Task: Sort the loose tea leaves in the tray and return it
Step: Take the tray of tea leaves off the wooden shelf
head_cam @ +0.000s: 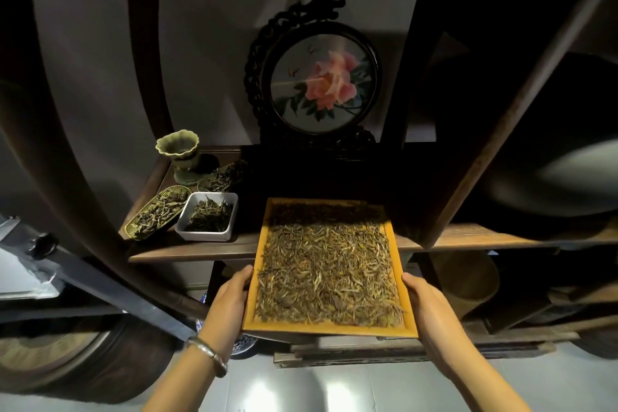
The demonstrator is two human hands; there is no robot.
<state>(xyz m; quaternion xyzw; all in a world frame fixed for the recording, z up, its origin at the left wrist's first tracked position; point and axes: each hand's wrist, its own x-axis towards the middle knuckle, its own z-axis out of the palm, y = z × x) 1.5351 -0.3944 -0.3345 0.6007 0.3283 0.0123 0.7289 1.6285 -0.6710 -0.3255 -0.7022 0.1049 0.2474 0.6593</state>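
Note:
A yellow wooden tray (pixel 329 330) full of loose tea leaves (pixel 326 274) lies half on the dark wooden shelf (pixel 187 252), its far end over the shelf board and in shadow, its near end sticking out past the shelf edge. My left hand (pixel 230 303) grips the tray's left rim near the front corner, thumb on top. My right hand (pixel 423 306) holds the right rim the same way. A metal bangle sits on my left wrist.
To the tray's left on the shelf stand a white square dish of tea (pixel 208 216), a brass leaf-shaped dish of tea (pixel 157 211), another dish of tea (pixel 222 176) and a green vase (pixel 180 152). A round framed flower embroidery (pixel 321 77) stands behind. A slanted shelf post (pixel 495 130) rises on the right.

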